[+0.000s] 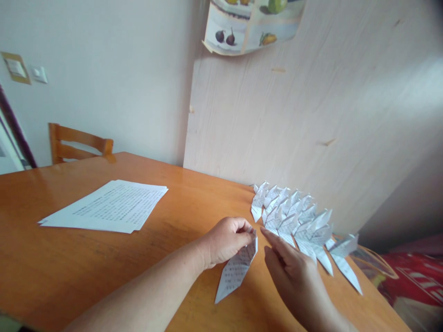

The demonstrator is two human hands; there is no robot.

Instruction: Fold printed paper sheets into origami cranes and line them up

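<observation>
My left hand (230, 242) pinches the upper end of a folded paper piece (237, 273) covered in printed characters. Its pointed lower end slants down toward the near side of the table. Just right of the paper, my right hand (294, 267) has its index finger stretched out and its thumb apart, with nothing between them. A small gap seems to separate that fingertip from the paper. Behind the right hand stand several folded paper pieces (290, 212) of the same printed sort, set in close rows. One more folded piece (346, 265) lies at the right end.
A stack of printed sheets (107, 207) lies on the left part of the wooden table (194, 198). Beyond the table is a wooden chair (81, 138). A pale board (249, 124) with a fruit poster (252, 27) rises behind. Red bags (411, 276) sit past the right edge.
</observation>
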